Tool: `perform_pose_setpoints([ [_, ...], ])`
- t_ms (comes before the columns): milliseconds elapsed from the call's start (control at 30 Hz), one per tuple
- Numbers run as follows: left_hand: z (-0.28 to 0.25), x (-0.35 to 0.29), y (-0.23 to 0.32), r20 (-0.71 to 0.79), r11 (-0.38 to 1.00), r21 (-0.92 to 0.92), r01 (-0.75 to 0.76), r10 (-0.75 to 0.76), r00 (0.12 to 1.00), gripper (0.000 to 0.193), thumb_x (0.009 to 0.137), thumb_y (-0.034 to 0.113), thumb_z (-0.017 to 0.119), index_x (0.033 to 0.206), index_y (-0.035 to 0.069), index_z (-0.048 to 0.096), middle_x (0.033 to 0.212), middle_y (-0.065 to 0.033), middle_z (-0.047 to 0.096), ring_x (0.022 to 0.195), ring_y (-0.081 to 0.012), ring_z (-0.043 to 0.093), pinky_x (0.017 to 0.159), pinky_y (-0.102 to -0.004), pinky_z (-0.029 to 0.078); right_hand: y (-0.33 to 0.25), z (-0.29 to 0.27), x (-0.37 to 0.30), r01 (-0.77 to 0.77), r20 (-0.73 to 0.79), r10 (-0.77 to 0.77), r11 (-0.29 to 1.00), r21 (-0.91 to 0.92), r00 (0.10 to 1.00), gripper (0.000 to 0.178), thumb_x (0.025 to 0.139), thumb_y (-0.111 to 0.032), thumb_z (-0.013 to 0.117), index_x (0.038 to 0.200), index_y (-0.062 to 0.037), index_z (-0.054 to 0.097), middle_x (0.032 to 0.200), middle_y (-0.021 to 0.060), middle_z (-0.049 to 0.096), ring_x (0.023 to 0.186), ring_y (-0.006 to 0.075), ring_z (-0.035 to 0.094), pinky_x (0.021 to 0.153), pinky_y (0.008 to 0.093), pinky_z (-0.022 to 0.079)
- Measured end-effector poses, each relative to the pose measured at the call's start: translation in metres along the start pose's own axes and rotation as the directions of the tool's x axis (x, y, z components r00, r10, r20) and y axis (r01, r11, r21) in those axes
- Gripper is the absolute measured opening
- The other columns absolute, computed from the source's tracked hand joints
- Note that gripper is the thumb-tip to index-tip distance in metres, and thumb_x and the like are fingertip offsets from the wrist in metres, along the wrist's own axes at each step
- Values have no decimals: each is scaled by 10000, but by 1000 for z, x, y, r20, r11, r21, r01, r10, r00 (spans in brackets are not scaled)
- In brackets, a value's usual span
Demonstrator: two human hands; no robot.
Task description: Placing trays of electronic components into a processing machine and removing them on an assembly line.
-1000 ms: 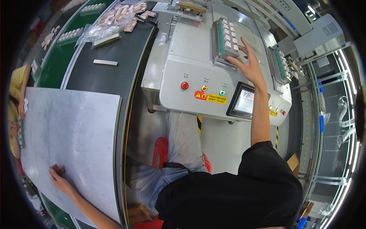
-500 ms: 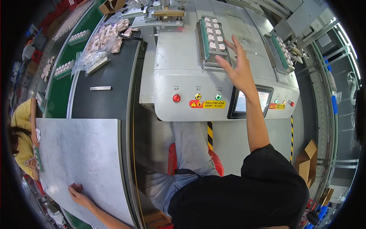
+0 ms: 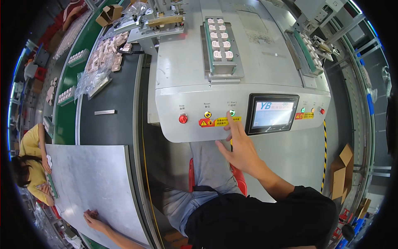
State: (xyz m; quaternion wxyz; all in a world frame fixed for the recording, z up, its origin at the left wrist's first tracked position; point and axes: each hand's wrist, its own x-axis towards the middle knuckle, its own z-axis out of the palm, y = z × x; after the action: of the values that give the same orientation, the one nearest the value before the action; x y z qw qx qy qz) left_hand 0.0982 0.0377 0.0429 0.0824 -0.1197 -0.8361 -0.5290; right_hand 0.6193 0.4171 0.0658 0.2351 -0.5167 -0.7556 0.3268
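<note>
My right hand [image 3: 242, 151] is in front of the machine's panel, its index finger stretched to the green start button [image 3: 232, 113]; whether it presses cannot be told. The thumb stands apart, and no object shows in this hand. Above the panel, a fixture [image 3: 224, 69] on the machine top carries a green-edged tray with two rows of small pinkish-white molded parts [image 3: 220, 45]. Far to the left, my left hand [image 3: 94, 220] rests on a grey board [image 3: 93, 178] with curled fingers; what they hold, if anything, is hidden.
A touchscreen [image 3: 271, 114] and a red stop button [image 3: 183, 119] sit on the panel. A second loaded fixture [image 3: 309, 54] stands at right. Loose parts [image 3: 103, 52] and a metal strip [image 3: 104, 112] lie on the dark bench. A co-worker [image 3: 33, 166] sits at the board's far-left edge.
My right hand has come away from the tray on the fixture and down to the green button. The left hand stays on the board. The whole view has shifted slightly.
</note>
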Motion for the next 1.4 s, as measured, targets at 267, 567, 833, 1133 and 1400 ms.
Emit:
perform_pose_setpoints([
  [267,5,-2,4,-2,999,42,-22,22,1000,406,1050,352,482,940,-7,636,694,-28,534,648,-123,453,623,-267,368,4,-1,-2,4,-42,-5,1000,-20,999,801,870,-179,721,1501,40,280,1137,169,531,791,270,616,704,385,535],
  [567,2,-2,2,43,996,71,-61,58,997,433,1054,368,473,931,-15,635,697,-44,556,644,-130,474,625,-280,392,8,10,-3,-9,-81,4,998,-70,997,788,862,-180,718,1483,54,293,1102,176,517,777,298,596,674,391,519],
  [833,1,2,-10,74,998,17,-65,64,995,411,1059,337,472,959,-28,633,704,-44,568,646,-125,485,622,-269,408,5,21,-10,-16,-130,7,997,-69,992,803,849,-178,732,1480,50,291,1119,175,507,811,302,602,693,388,522],
  [1133,3,28,-16,117,999,4,41,-41,992,362,1040,352,521,976,19,646,691,0,556,613,-80,457,548,-240,368,-74,-10,-3,280,-8,-299,886,368,954,285,902,45,599,1170,-33,660,960,96,652,840,174,649,690,266,502],
  [1400,42,84,-19,61,994,-105,-15,21,998,356,1031,332,521,1020,10,673,705,-18,603,606,-89,489,555,-239,384,-184,-34,-12,861,-178,-925,223,458,335,200,741,-44,622,932,-62,676,798,43,531,730,208,559,622,364,401],
])
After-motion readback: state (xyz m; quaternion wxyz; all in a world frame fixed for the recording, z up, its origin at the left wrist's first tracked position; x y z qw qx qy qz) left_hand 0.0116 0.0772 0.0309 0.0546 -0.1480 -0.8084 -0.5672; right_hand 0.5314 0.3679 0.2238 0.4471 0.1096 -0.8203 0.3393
